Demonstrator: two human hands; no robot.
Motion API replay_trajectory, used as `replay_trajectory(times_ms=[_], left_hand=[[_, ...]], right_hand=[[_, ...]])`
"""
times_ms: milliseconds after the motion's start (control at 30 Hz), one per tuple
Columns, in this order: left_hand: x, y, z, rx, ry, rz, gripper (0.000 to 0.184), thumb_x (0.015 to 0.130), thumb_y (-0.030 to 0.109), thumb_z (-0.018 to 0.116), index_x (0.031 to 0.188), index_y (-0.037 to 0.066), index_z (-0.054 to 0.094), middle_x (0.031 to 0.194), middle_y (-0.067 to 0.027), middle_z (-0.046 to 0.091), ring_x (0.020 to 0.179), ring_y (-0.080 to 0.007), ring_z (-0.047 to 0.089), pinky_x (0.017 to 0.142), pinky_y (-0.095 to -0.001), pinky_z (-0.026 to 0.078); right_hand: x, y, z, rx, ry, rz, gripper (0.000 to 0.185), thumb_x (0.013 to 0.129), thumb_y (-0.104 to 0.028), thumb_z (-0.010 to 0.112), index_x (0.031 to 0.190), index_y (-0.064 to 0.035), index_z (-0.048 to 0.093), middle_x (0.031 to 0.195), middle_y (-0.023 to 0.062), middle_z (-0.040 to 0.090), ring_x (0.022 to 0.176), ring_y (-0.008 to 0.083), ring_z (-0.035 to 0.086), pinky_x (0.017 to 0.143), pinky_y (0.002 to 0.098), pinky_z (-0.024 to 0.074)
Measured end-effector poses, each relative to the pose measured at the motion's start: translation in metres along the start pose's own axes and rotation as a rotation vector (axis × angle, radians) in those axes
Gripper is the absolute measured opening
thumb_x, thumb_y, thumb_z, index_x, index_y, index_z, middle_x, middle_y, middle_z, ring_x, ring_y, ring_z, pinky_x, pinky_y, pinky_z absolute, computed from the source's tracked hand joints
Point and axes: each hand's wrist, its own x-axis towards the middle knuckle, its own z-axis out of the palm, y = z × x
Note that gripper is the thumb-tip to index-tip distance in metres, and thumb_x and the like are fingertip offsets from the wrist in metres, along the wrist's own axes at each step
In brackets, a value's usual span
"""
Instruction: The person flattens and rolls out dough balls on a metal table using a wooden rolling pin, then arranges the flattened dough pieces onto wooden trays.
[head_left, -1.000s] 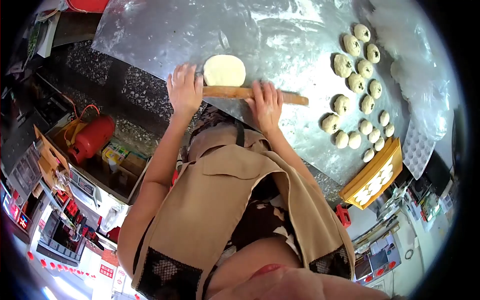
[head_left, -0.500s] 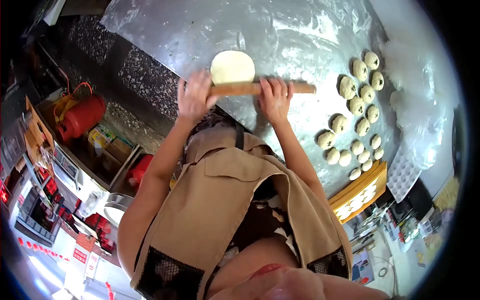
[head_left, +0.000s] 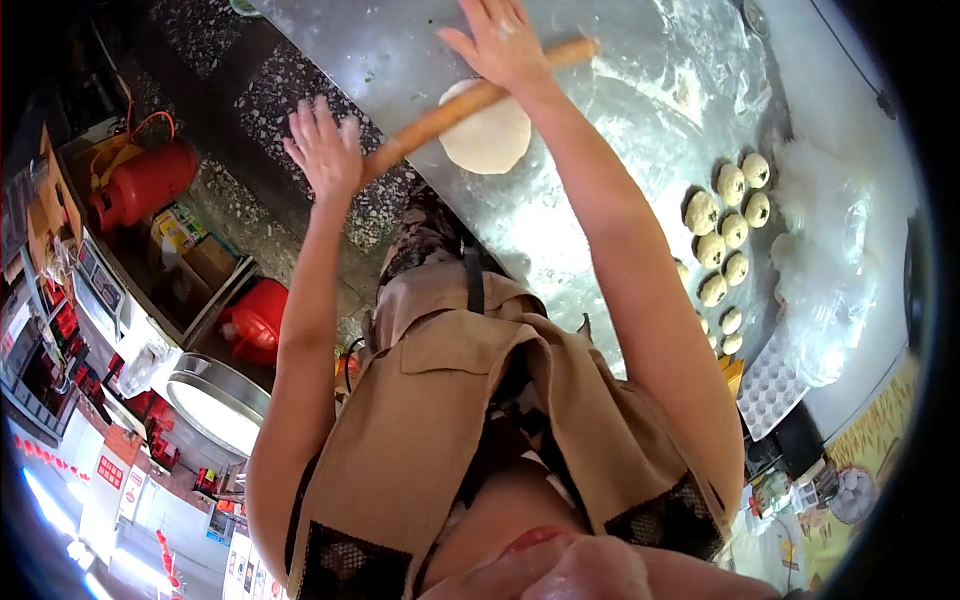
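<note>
A wooden rolling pin (head_left: 430,122) lies slantwise across a round, flat piece of dough (head_left: 490,138) on the metal table (head_left: 560,210). My left hand (head_left: 326,150) is at the pin's near end, beyond the table's edge, its fingers spread and its palm against the pin. Farther out, my right hand (head_left: 498,42) lies open on the pin toward its far end, fingers stretched out. The dough shows on both sides of the pin, mostly on the right side.
Several filled dough balls (head_left: 711,250) stand on the table's right, beside clear plastic sheeting (head_left: 825,250) and a dimpled tray (head_left: 770,392). At left are a red gas cylinder (head_left: 150,183), a red container (head_left: 258,320) and a round metal pan (head_left: 215,402).
The pin has turned from nearly level to slanted and now crosses the dough. My right hand has moved up and away, my left hand left and slightly down. The camera view has shifted.
</note>
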Motion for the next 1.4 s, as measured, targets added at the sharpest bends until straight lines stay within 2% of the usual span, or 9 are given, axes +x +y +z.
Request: replay_trajectory(times_ms=[133,300,467,667,967,1067,1200,1267,1400], left_hand=[[-0.069,0.055,-0.043,-0.096,-0.231,0.353,0.062,0.09,0.042,0.058,0.143,0.012,0.045,0.146,-0.0124,0.044,0.138,-0.0324,0.037,0.113,-0.0577,0.022],[-0.046,0.077,-0.048,-0.361,-0.18,0.828,0.045,0.079,0.006,0.059,0.122,0.016,0.063,0.11,-0.0061,0.06,0.097,-0.0266,0.059,0.086,-0.0437,0.044],[0.042,0.139,-0.033,-0.186,-0.283,1.224,0.051,0.095,0.035,0.051,0.142,0.014,0.046,0.145,-0.0051,0.046,0.135,-0.0211,0.042,0.115,-0.0448,0.025],[0.083,0.26,0.027,-0.324,-0.227,1.467,0.061,0.091,0.036,0.056,0.146,0.018,0.039,0.154,-0.0066,0.035,0.141,-0.0238,0.033,0.117,-0.0458,0.022],[0.08,-0.001,-0.032,-0.027,-0.65,1.249,0.08,0.083,0.033,0.067,0.147,0.003,0.031,0.153,-0.0159,0.032,0.141,-0.0355,0.03,0.117,-0.0517,0.018],[0.067,-0.03,-0.039,-0.179,-0.33,1.324,0.079,0.081,0.033,0.069,0.147,0.007,0.034,0.15,-0.0151,0.034,0.139,-0.0347,0.032,0.113,-0.0574,0.02],[0.066,0.031,-0.042,-0.12,-0.303,1.241,0.067,0.083,0.039,0.066,0.143,0.017,0.044,0.147,-0.0073,0.041,0.137,-0.0299,0.036,0.109,-0.0612,0.022],[0.088,0.076,-0.017,-0.029,-0.234,1.134,0.062,0.088,0.043,0.06,0.143,0.018,0.044,0.149,-0.0073,0.041,0.138,-0.0308,0.035,0.109,-0.0609,0.024],[0.149,0.163,0.005,-0.111,-0.03,0.918,0.058,0.097,0.046,0.044,0.145,0.015,0.041,0.152,-0.013,0.037,0.141,-0.0333,0.03,0.115,-0.057,0.017]], right_hand=[[-0.108,0.005,-0.066,-0.219,-0.165,0.006,0.053,0.087,-0.042,0.063,0.129,-0.0123,0.054,0.127,0.0119,0.056,0.12,0.0312,0.053,0.105,0.0513,0.0347],[-0.24,-0.029,-0.137,-0.34,-0.352,0.294,0.04,0.086,-0.027,0.067,0.12,-0.0097,0.058,0.106,0.0128,0.06,0.096,0.0324,0.057,0.09,0.047,0.0423],[-0.28,-0.123,-0.129,-0.092,-0.274,0.778,0.048,0.083,-0.025,0.073,0.122,-0.0052,0.053,0.103,0.0161,0.057,0.092,0.0371,0.056,0.081,0.0462,0.0455],[-0.278,-0.13,-0.118,-0.285,-0.184,1.018,0.047,0.08,-0.024,0.074,0.117,-0.0042,0.053,0.098,0.0142,0.057,0.09,0.034,0.056,0.079,0.0432,0.0469],[-0.256,-0.203,-0.033,-0.277,-0.123,0.797,0.042,0.084,-0.013,0.062,0.125,-0.0076,0.055,0.102,0.0085,0.058,0.09,0.0273,0.057,0.079,0.0378,0.0471],[-0.249,-0.201,-0.048,-0.255,-0.101,0.745,0.043,0.083,-0.009,0.058,0.126,-0.0095,0.057,0.101,0.005,0.059,0.089,0.0235,0.058,0.079,0.0374,0.0468],[-0.234,-0.147,-0.074,-0.37,-0.16,0.587,0.048,0.089,-0.024,0.061,0.135,-0.0137,0.053,0.124,0.0081,0.06,0.113,0.0257,0.058,0.093,0.0451,0.0452],[-0.206,-0.097,-0.077,-0.434,-0.164,0.75,0.066,0.091,-0.048,0.054,0.146,-0.0141,0.04,0.148,0.0157,0.041,0.136,0.0368,0.039,0.113,0.0559,0.0258],[-0.162,0.009,-0.086,-0.576,0.147,0.812,0.061,0.094,-0.043,0.051,0.143,-0.0078,0.042,0.144,0.0245,0.041,0.134,0.0436,0.037,0.112,0.0542,0.0261]])
